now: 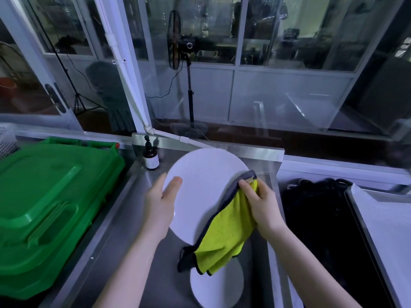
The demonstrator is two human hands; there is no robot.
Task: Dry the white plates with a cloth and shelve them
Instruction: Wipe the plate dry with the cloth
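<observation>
Gripping white plate [200, 185] rim, left hand [160, 203] steadies it; right hand [262, 203] pinches yellow cloth [226, 232] against opposite rim. Plate likely stiff, slick, breakable; hold edges.

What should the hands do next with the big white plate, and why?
Probably slide the yellow cloth with the grey edge across the round white plate. The right hand pinches it at the plate's right rim, the left hand holds the other side, and most of the face is uncovered.
</observation>
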